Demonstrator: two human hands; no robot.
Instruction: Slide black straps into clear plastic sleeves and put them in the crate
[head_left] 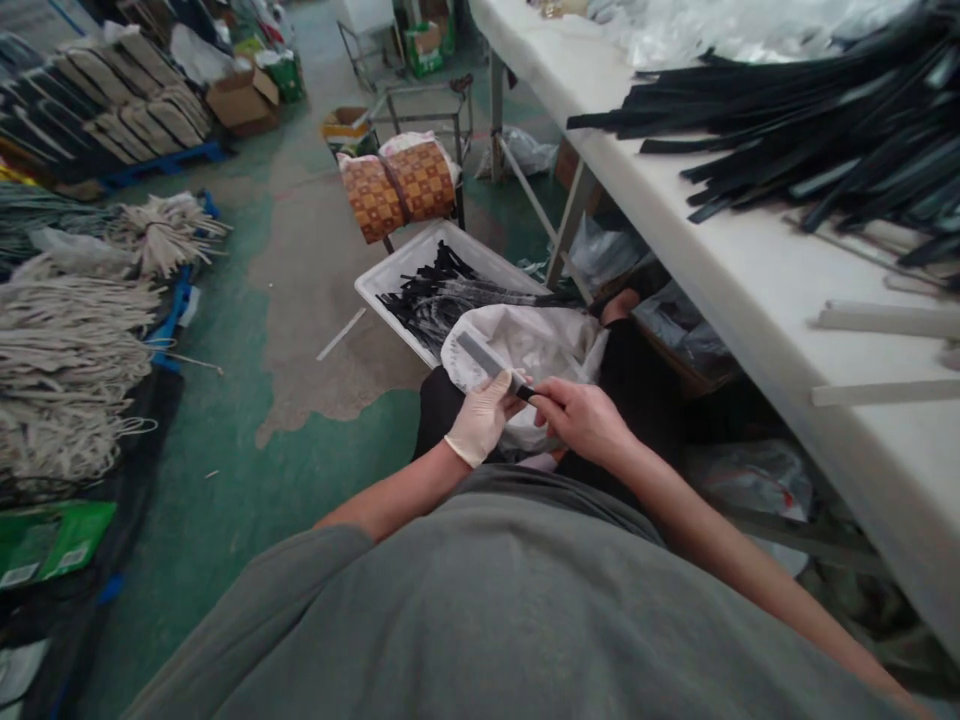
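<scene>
Above my lap, my left hand (480, 418), in a pale thin glove, is closed round a flat grey strip (480, 352). The strip's grey end points up and to the left, with a pale or clear edging. My bare right hand (585, 418) pinches the black end (526, 393) on the near side, close to the left fingers. Whether the grey and black parts are one piece is hidden by my fingers. Under both hands a white plastic bag (559, 335) lies across my lap. Just beyond it, a white crate (394, 312) holds many black strips (442, 290).
To the right runs a long white table (750, 260) with a heap of black strips (795, 130) and pale bars (892, 320). A chair with a brown checked cushion (401, 188) stands past the crate. Bundles of pale cords (75, 350) lie at left.
</scene>
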